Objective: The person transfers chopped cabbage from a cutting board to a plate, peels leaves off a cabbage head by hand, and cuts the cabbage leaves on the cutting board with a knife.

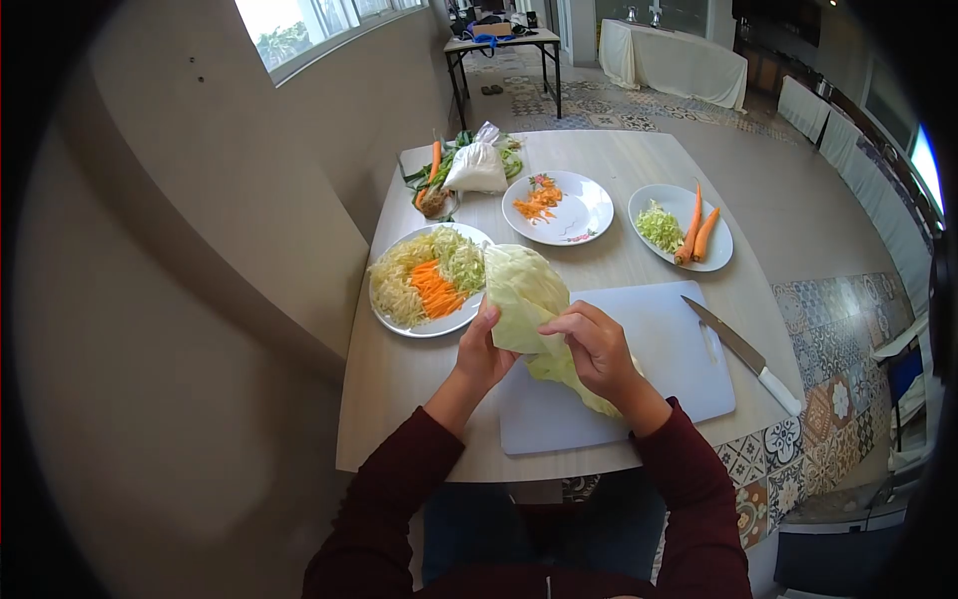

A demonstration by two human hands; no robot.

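A piece of pale green cabbage [526, 285] is held up over the left part of a white cutting board [659, 319]. My left hand [486, 349] grips its left side, thumb up against the leaves. On the right, my right hand [596, 349] pinches the cabbage, fingers curled on a leaf. Loose cabbage leaf [564, 369] hangs below, between the hands and down toward the board. A knife [736, 344] with a white handle lies across the board's right edge, its handle resting past the board.
Beside my left hand sits a plate [431, 332] of shredded vegetables. Farther back are a plate [584, 215] with carrot pieces and a plate [718, 262] with whole carrots and chopped greens. A white-filled bag [477, 170] lies among vegetables at the far left; a wall [230, 299] borders that side.
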